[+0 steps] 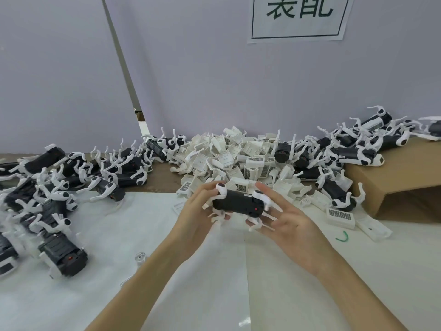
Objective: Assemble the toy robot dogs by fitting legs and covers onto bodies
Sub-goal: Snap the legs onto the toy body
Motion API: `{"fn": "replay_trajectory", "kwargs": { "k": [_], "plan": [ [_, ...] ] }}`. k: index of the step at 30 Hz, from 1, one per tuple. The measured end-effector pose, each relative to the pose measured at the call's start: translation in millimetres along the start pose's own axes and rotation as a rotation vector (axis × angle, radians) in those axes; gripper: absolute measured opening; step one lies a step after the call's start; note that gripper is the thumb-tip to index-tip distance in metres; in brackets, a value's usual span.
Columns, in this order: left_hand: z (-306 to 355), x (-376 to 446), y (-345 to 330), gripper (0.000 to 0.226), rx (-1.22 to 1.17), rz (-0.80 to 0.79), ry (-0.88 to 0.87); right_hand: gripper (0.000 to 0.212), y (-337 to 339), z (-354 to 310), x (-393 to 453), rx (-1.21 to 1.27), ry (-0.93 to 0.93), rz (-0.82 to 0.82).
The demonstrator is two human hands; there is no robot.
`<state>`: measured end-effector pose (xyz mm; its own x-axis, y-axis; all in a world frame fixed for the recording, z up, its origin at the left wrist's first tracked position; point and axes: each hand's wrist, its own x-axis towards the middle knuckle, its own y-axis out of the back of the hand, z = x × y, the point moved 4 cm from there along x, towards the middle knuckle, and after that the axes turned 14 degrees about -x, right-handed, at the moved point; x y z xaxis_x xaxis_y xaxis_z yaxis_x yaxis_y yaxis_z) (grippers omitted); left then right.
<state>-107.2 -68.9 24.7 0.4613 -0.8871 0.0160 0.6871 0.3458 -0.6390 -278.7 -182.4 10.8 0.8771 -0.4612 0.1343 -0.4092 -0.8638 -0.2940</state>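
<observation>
A black toy dog body (238, 202) with white legs fitted at both ends is held above the white sheet at centre. My left hand (198, 211) grips its left end, fingers curled over the top by a white leg joint. My right hand (290, 222) supports its right end from the side and beneath, fingers spread nearly straight. A heap of white covers (229, 156) lies right behind the body.
Assembled black-and-white dogs are piled at the left (50, 194) and at the back right (358, 149). A cardboard box (405, 185) lies at right. A green loop (342, 237) and loose white parts (140, 257) lie on the sheet.
</observation>
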Motion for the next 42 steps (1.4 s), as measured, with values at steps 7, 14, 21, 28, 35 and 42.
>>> {"fn": "replay_trajectory", "kwargs": {
  "k": [7, 14, 21, 28, 35, 42],
  "plan": [
    [-7.3, -20.1, -24.7, 0.077, 0.488, -0.269, -0.351, 0.053, -12.8, 19.0, 1.4, -0.023, -0.227, 0.171],
    [-16.7, -26.9, -37.0, 0.051, 0.595, -0.288, -0.400, 0.048, -6.5, 15.5, -0.3, 0.042, -0.213, 0.200],
    [-13.1, -15.8, -23.8, 0.037, 0.256, -0.137, -0.216, 0.032, -3.6, 11.0, 2.1, -0.020, -0.024, 0.374],
    [-10.2, -9.8, -4.6, 0.052, 0.447, 0.130, -0.284, 0.046, -22.6, 3.4, -5.6, -0.721, 0.239, 0.333],
    [17.9, -5.6, 28.3, 0.051, 0.283, 0.390, -0.438, 0.043, -29.0, 14.6, -1.8, -1.093, 0.260, 0.262],
    [23.9, -4.6, 32.6, 0.052, 0.296, 0.420, -0.402, 0.047, 19.5, 27.8, -1.4, -1.633, -0.025, 0.310]
  ]
}}
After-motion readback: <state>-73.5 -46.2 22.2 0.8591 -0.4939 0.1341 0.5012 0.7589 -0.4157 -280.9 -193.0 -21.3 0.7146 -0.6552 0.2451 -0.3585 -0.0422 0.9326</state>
